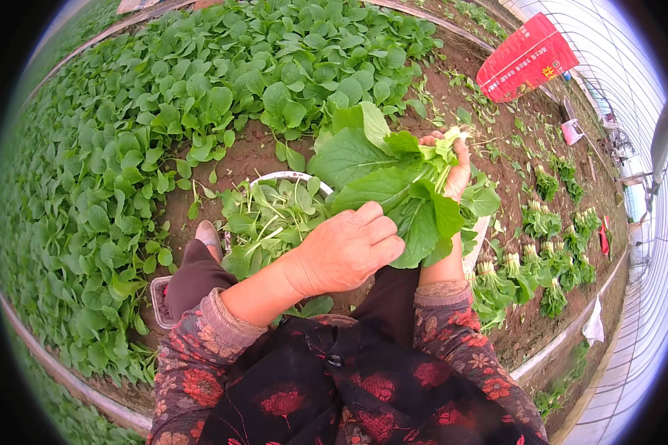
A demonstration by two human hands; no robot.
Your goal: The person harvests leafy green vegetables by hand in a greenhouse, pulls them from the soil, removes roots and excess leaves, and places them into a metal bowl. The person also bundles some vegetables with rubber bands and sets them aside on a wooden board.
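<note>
In the head view, my right hand (457, 172) grips a bunch of leafy greens (376, 167) by its pale stems, roots pointing to the upper right. The broad leaves fan out to the left and downward. Close against the lower leaves is my left hand (350, 247), its fingers curled; its thumb and palm are hidden, so whether it pinches a leaf is unclear. Below the bunch, between my legs, loose picked greens (273, 219) lie heaped by a curved white rim (289, 175), seemingly of a basin.
Growing greens (145, 122) cover the bed ahead and left. Several tied bundles (512, 267) stand on the soil at right, stems up. Beyond are a red printed bag (526, 61) and a small white-pink bag (571, 132). A clear plastic box (158, 303) sits by my left leg.
</note>
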